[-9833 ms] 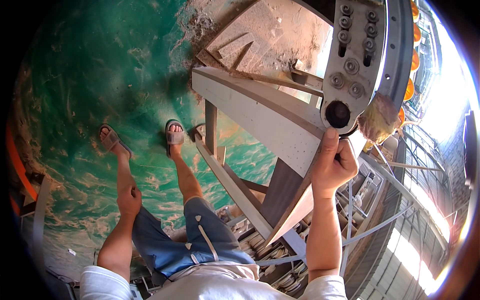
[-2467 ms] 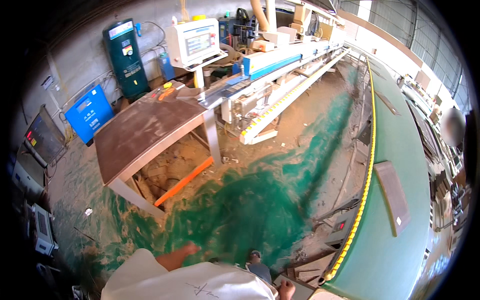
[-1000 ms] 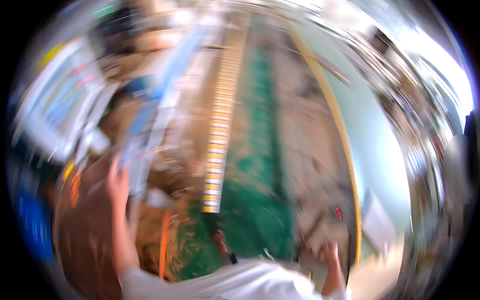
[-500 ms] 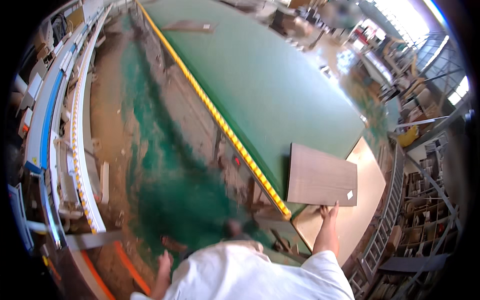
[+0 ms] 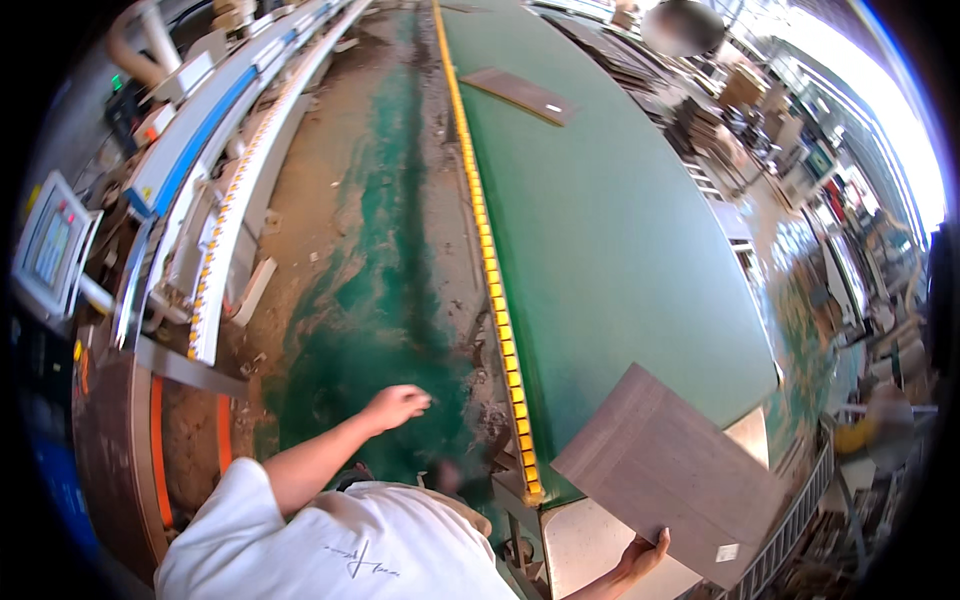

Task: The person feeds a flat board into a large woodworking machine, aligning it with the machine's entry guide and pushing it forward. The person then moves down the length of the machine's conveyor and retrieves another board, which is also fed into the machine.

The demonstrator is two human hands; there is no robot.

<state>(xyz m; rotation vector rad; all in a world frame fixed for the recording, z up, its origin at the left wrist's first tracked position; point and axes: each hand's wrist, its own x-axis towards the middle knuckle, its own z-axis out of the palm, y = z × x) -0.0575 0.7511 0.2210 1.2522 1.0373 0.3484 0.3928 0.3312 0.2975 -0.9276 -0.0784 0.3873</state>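
Panel lifted further onto the green conveyor table, right hand gripping its near edge.

The brown wood-grain panel (image 5: pixel 672 470) is held by the right hand (image 5: pixel 640 555), fingers curled over its lower edge; half a second ago it sat flatter and further right, over the pale board (image 5: pixel 590 535). Now its far corner is tilted over the near end of the green conveyor table (image 5: pixel 610 230), just beside the yellow roller strip (image 5: pixel 497 300). The left hand (image 5: pixel 395 405) is empty, loosely half-closed, hanging over the green-painted floor (image 5: pixel 390 300), well apart from the panel. A second dark panel (image 5: pixel 520 95) lies far up the table. The edge-banding line (image 5: pixel 215 180) and its control screen (image 5: pixel 50 245) are seen at left. Judged: the panel is being laid onto the table, one-handed, and is not yet flat.
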